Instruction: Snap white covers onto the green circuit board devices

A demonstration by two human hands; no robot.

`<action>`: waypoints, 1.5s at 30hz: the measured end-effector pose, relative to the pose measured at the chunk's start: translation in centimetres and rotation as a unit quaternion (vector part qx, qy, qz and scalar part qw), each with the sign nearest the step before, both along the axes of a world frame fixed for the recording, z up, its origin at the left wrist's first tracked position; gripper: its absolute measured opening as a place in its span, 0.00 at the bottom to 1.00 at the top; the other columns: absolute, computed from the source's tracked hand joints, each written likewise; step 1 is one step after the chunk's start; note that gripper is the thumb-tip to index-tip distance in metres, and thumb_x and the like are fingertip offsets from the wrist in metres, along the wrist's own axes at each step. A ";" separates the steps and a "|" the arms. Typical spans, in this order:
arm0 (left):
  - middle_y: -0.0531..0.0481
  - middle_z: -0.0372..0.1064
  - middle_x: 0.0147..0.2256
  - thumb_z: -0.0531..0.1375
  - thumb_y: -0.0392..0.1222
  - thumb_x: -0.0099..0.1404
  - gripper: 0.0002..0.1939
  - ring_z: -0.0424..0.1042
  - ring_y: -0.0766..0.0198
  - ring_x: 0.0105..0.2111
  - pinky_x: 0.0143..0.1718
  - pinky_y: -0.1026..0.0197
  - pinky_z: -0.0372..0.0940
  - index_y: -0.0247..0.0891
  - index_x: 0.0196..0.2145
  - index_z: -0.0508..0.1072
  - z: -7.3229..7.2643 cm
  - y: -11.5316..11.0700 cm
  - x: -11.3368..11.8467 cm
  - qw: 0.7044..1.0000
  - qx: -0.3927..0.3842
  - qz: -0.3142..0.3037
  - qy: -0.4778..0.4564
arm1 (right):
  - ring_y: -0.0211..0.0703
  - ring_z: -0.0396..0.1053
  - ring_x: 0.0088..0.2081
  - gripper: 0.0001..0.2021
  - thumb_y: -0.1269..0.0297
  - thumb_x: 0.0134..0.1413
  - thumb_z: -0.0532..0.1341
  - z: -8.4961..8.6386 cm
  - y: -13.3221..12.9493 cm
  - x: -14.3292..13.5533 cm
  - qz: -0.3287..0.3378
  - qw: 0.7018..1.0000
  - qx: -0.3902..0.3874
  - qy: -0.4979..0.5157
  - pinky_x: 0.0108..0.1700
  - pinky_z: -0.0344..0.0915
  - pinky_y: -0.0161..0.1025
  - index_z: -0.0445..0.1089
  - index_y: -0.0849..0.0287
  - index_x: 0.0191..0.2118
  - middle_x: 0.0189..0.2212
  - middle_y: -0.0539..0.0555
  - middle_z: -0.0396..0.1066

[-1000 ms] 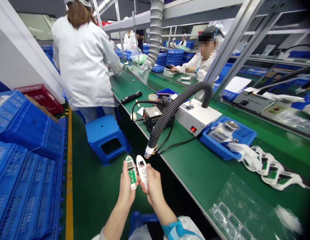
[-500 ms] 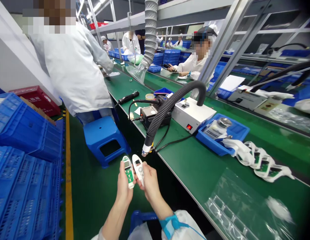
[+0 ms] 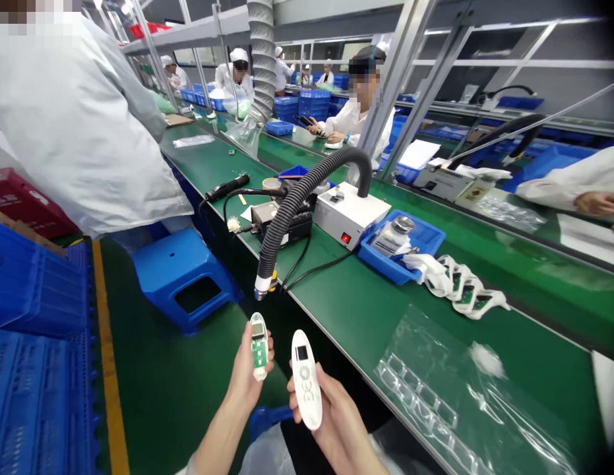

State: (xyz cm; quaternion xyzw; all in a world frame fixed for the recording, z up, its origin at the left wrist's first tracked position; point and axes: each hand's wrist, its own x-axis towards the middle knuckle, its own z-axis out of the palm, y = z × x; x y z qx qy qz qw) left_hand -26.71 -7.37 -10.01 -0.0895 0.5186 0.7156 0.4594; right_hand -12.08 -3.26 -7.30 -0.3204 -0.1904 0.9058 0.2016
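Note:
My left hand [image 3: 247, 369] is closed round a white remote-control half with a green circuit board [image 3: 260, 349] and a small grey screen showing. In my right hand [image 3: 336, 409] is a white oval remote cover [image 3: 307, 379] with a dark window and round button outlines, its face turned up. The two pieces are apart from each other, both held over the floor in front of the bench edge. Just above them hangs the nozzle of a black flexible hose [image 3: 281, 231].
On the green bench [image 3: 336, 303] stand a white box [image 3: 353, 214] with a lit red switch and a blue tray [image 3: 405, 270]. White shells with boards [image 3: 467, 290] and clear plastic packaging [image 3: 435, 396] lie rightward. A blue stool [image 3: 183, 270] and a co-worker [image 3: 89, 132] are left.
My hands have moved apart; the right one has brought the cover nearer and to the right. The view has shifted, and a co-worker's sleeve and hand now show at far right.

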 end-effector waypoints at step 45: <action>0.44 0.72 0.43 0.67 0.48 0.57 0.19 0.70 0.53 0.46 0.49 0.56 0.64 0.40 0.44 0.70 6.0 -0.7 10.9 0.965 0.028 -0.219 0.140 | 0.54 0.73 0.40 0.23 0.54 0.42 0.73 2.1 -1.5 5.8 -0.109 0.966 0.214 -0.094 0.43 0.70 0.44 0.76 0.59 0.45 0.39 0.60 0.75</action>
